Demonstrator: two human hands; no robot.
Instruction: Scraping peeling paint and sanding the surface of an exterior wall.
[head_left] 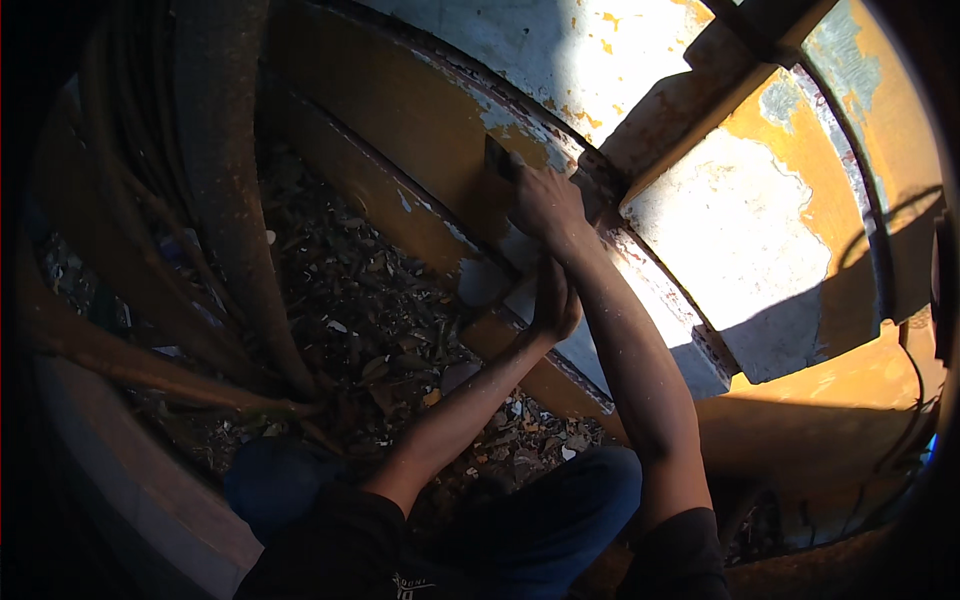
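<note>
My right hand (552, 205) is closed around a dark, flat-bladed scraper (498, 160). The blade lies against the yellow painted wooden plank (430, 130), beside a patch where the paint has flaked to pale grey. Just below it, partly behind my right forearm, is my left hand (556, 305), bent up at the wrist close to the planks. Its fingers are mostly hidden, so whether it grips anything does not show. Peeling white and yellow paint covers the curved, stepped boards around both hands.
A thick beam (690, 130) juts out at the upper right and casts a shadow on the sunlit white panel (730, 220). Tree roots or trunks (225, 150) rise at the left. Dry leaves and debris (370, 340) cover the ground. A concrete edge (150, 470) runs along the lower left.
</note>
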